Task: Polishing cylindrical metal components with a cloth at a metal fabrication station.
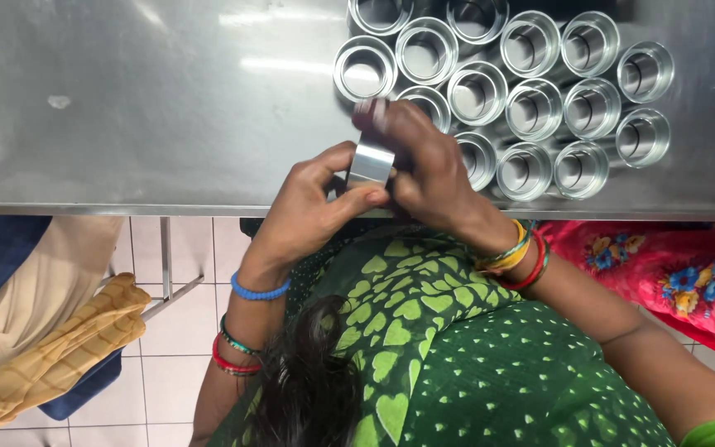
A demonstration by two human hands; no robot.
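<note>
I see my left hand (312, 203) and right hand (424, 170) both closed around one small steel cup (371, 164) above the desk's (167, 124) near edge. It looks light, rigid and slick; I'd grip its sidewall, though fingers hide the rim.

Silver tins (531, 103) on a grey steel table (167, 108); green heart-patterned garment (407, 314); red floral cloth (672, 277).

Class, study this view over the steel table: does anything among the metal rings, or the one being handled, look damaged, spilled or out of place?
Nothing stands out. The metal rings stand upright in a tight cluster on the steel table, none tipped or dented as far as the view shows. The left hand and right hand hold one ring between them. One small pale mark shows on the table.
</note>
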